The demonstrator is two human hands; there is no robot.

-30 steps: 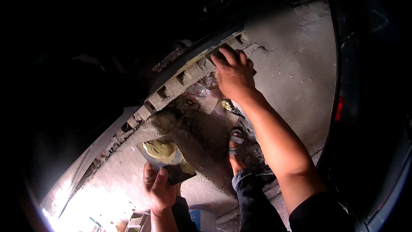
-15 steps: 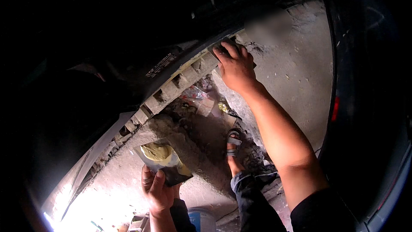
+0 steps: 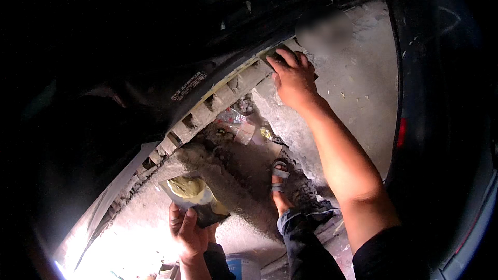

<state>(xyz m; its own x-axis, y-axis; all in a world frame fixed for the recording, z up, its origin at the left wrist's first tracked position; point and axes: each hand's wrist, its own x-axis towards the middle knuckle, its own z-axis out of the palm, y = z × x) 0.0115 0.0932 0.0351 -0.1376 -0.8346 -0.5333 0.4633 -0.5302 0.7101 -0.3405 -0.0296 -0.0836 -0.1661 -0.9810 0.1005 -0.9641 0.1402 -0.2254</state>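
My left hand [image 3: 188, 233] grips the lower edge of a dark square plate [image 3: 210, 217], thumb on top. A mound of yellowish putty [image 3: 187, 187] lies on the plate, with thinner smears beside it. Farther off, my right hand [image 3: 295, 80] presses a dark flat spreader [image 3: 268, 53] against the lower edge of a black car panel [image 3: 202, 54]; fingers and palm hide most of the spreader. A thin yellowish line of putty [image 3: 220, 86] runs along that edge, left of my right hand.
Below the panel edge runs a row of dusty, notched blocks [image 3: 197, 111]. Rubble and plastic litter [image 3: 231, 116] fill a gap between concrete slabs [image 3: 358, 93]. My sandalled foot [image 3: 280, 176] stands there. A bucket [image 3: 244, 267] is at the bottom; bright light glares lower left.
My right hand has slid a little to the right along the panel edge with the spreader. The left hand and plate stay nearly in place; the view has shifted slightly.
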